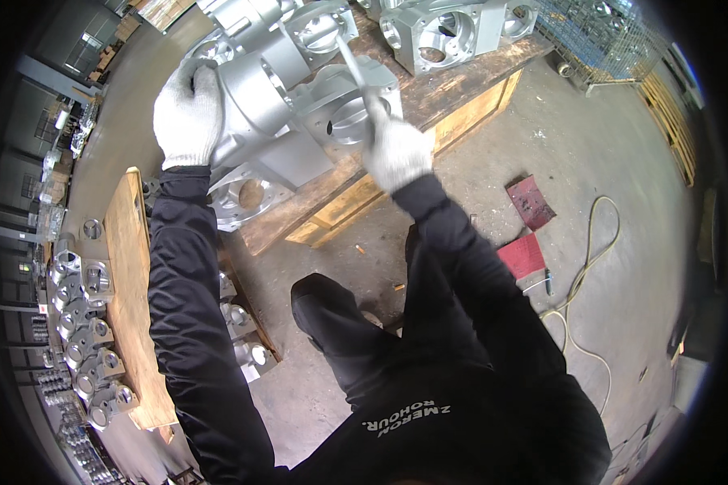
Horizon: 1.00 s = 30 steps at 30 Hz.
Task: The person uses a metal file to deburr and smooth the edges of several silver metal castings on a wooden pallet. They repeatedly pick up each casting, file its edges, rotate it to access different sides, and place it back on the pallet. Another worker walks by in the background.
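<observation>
Off at the upper right, one blue wire cage cart (603,48) is seen, its contents too blurred to be made out. On the wooden bench (453,93), a silver-grey metal casting (255,93), smooth and matt with a broad cylindrical body, is touched by the gloved left hand (188,117); whether its fingers are clamped or merely laid there cannot be told. By the gloved right hand (398,152), one slim grey rod-like tool (351,66) is gripped, fingers closed around it, and is held slanting across a bored silver part (344,101) just beside that body. Two red sheets are laid on the floor, one dark-stained sheet (530,202) and one cleaner sheet (522,255).
</observation>
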Each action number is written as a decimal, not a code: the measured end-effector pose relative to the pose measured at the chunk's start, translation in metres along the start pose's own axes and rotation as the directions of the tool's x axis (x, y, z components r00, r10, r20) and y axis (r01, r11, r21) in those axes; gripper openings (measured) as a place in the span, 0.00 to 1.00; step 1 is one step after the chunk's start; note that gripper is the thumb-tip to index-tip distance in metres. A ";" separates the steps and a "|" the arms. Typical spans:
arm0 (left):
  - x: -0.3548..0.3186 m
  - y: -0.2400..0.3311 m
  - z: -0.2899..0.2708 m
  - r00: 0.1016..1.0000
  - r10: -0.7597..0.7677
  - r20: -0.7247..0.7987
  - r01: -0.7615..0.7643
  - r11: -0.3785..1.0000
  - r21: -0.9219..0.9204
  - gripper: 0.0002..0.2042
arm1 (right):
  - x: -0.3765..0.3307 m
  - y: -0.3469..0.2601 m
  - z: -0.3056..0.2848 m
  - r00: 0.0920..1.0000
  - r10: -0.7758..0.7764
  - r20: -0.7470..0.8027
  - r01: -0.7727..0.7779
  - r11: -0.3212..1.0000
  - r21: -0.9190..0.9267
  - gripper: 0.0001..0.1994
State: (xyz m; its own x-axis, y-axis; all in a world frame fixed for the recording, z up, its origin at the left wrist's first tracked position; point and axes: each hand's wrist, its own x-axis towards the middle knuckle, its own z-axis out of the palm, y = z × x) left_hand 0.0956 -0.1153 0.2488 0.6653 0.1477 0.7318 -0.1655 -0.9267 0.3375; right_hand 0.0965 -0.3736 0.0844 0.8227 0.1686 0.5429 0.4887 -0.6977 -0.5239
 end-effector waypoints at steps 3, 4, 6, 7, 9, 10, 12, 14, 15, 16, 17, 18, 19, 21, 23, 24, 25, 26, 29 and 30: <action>0.000 0.000 -0.001 1.000 0.019 -0.011 -0.018 0.995 0.098 0.14 | -0.009 0.000 -0.003 0.985 0.090 0.150 -0.092 0.996 0.005 0.39; 0.001 -0.001 -0.001 1.000 0.010 -0.012 -0.009 0.997 0.071 0.14 | -0.006 0.000 -0.005 0.990 0.053 0.132 -0.056 0.998 0.016 0.39; 0.000 -0.002 -0.001 1.000 0.010 0.010 -0.010 1.000 0.013 0.14 | 0.005 0.004 -0.006 0.999 -0.025 0.038 0.023 0.999 0.039 0.38; 0.001 -0.003 -0.002 0.999 -0.033 0.035 0.034 0.999 -0.019 0.14 | 0.010 0.007 0.001 0.998 -0.050 -0.046 0.053 0.995 0.080 0.38; 0.002 -0.004 -0.002 0.999 -0.021 0.033 0.021 1.000 0.017 0.14 | 0.006 0.001 -0.009 0.997 0.040 0.066 -0.046 0.995 0.091 0.38; 0.003 -0.005 -0.002 1.000 -0.010 0.019 0.010 0.999 0.036 0.14 | -0.004 -0.002 -0.016 0.973 0.110 0.201 -0.135 0.984 0.113 0.38; 0.003 -0.005 0.000 1.000 0.011 0.009 -0.011 0.998 0.055 0.14 | -0.018 0.002 -0.016 0.976 0.092 0.197 -0.129 0.974 0.186 0.38; 0.004 -0.006 0.000 1.000 -0.004 0.014 0.003 0.997 0.073 0.14 | -0.015 0.014 -0.008 0.987 0.087 0.134 -0.101 0.989 0.108 0.35; 0.004 -0.006 -0.001 0.999 -0.028 0.045 0.026 0.999 0.045 0.15 | -0.010 0.021 -0.003 0.998 0.033 0.054 -0.045 0.974 0.220 0.32; 0.004 -0.007 -0.002 0.999 -0.014 0.053 0.013 1.000 0.015 0.15 | -0.004 0.027 0.004 0.999 0.003 -0.050 0.010 0.962 0.272 0.29; 0.004 -0.007 -0.001 0.999 -0.007 0.043 0.006 0.999 0.035 0.15 | -0.011 0.031 0.009 0.999 0.051 0.013 -0.052 0.971 0.234 0.29; 0.003 -0.007 -0.002 0.999 -0.021 0.044 0.020 0.999 0.032 0.15 | -0.010 0.034 0.013 0.999 0.035 -0.027 -0.029 0.978 0.207 0.29; 0.003 -0.007 -0.001 0.999 -0.031 0.042 0.030 0.999 0.026 0.15 | -0.012 0.038 0.015 0.991 0.118 0.060 -0.128 0.971 0.202 0.28; 0.003 -0.007 -0.001 1.000 -0.003 0.030 0.002 0.999 0.038 0.14 | -0.010 0.040 0.015 0.974 0.181 0.134 -0.207 0.952 0.225 0.25; 0.003 -0.007 -0.001 0.999 -0.022 0.030 0.021 0.999 0.033 0.14 | -0.007 0.039 0.010 0.997 0.064 -0.054 -0.048 0.965 0.257 0.24; 0.004 -0.006 -0.001 0.999 -0.014 0.040 0.013 0.999 0.030 0.14 | -0.006 0.038 0.006 0.986 0.004 -0.169 0.039 0.966 0.254 0.23; 0.003 -0.006 -0.001 0.999 0.014 0.040 -0.014 1.000 0.009 0.14 | 0.001 0.037 0.002 0.990 0.123 0.066 -0.137 0.936 0.324 0.33; 0.002 -0.006 -0.003 0.999 -0.003 0.043 0.002 1.000 0.024 0.14 | 0.000 0.035 0.001 0.997 0.045 -0.070 -0.026 0.967 0.252 0.23; 0.003 -0.004 -0.002 0.999 0.028 0.018 -0.029 0.995 0.100 0.14 | -0.008 0.030 -0.010 0.942 0.232 0.242 -0.328 0.787 0.522 0.27; 0.004 -0.003 -0.002 1.000 0.001 0.010 -0.002 0.997 0.083 0.14 | -0.007 0.031 -0.007 0.969 0.183 0.165 -0.246 0.779 0.576 0.28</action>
State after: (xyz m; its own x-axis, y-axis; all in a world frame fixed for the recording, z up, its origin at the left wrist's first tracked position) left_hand 0.0970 -0.1108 0.2517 0.6721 0.1431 0.7265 -0.1060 -0.9524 0.2857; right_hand 0.1043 -0.4010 0.0692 0.9348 0.1502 0.3218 0.3462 -0.1839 -0.9199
